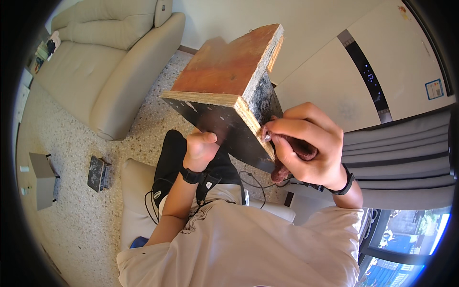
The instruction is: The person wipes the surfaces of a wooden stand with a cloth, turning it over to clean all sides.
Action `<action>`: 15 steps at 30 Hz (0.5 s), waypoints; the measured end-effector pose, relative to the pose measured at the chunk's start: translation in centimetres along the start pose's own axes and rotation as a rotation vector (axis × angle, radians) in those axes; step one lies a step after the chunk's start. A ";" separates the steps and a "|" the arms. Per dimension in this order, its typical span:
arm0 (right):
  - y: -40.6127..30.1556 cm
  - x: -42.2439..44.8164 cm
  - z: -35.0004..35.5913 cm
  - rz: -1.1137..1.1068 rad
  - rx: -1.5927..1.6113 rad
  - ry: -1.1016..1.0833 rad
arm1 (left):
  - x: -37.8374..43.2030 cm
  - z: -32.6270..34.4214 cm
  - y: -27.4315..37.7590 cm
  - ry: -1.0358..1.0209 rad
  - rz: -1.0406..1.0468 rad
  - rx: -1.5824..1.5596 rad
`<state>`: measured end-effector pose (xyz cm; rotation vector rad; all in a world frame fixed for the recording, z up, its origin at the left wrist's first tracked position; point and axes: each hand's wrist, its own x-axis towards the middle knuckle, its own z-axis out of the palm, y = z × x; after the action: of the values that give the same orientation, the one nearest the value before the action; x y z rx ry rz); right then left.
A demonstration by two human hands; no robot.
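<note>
A small plywood stool (218,68), with one reddish-brown face, dark faces and rough pale edges, is held up in front of me, tilted. My left hand (201,149) grips it from below, thumb against the dark face; the other fingers are hidden. My right hand (308,143) pinches a brown cloth (304,147) and presses a bunched part of it to the plywood edge at the near right corner. The rest of the cloth hangs beneath the palm. Both wrists bear black bands.
A beige sofa (111,64) stands at the upper left, and a tall refrigerator (315,82) at the right beside a grey curtain (398,158). A small dark wooden stool (96,174) rests on the speckled floor. Black cables (263,186) loop near my lap.
</note>
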<state>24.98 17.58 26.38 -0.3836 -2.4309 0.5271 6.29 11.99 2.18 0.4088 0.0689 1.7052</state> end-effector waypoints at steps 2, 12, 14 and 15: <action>0.3 -0.6 0.5 -0.099 -0.091 0.070 | 0.0 0.2 -0.1 -0.013 0.007 -0.036; -2.1 -3.7 -1.0 0.095 -0.315 -0.259 | 0.0 0.5 -0.7 0.146 -0.015 0.027; -2.4 -3.5 -2.0 0.167 -0.319 -0.380 | 0.1 0.7 -0.4 0.151 -0.033 0.013; -2.6 -3.5 -2.4 0.209 -0.325 -0.436 | 0.2 0.8 -0.4 0.150 -0.028 0.025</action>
<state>28.79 14.53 27.52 -0.7299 -2.9282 0.3240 6.87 12.07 2.89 0.2963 0.2050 1.7070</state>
